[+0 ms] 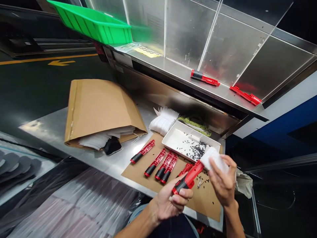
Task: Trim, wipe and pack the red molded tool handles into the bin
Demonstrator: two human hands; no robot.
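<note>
My left hand (170,200) is closed around the black end of a red and black plastic handle part (188,178), held tilted above a brown cardboard sheet (208,201). My right hand (223,180) grips a white sleeve-like piece (214,159) at the red tip of that part. Several more red and black parts (158,162) lie in a row on the cardboard to the left. Behind them stands a white tray (173,137) with small dark screws (195,150) in its right corner.
A folded cardboard box (99,109) covers white pieces and a dark phone (112,146) at left. A stack of white pieces (163,120) lies behind the tray. Two red parts (204,78) (245,95) rest on the metal shelf (173,71). A green bin (94,23) sits upper left.
</note>
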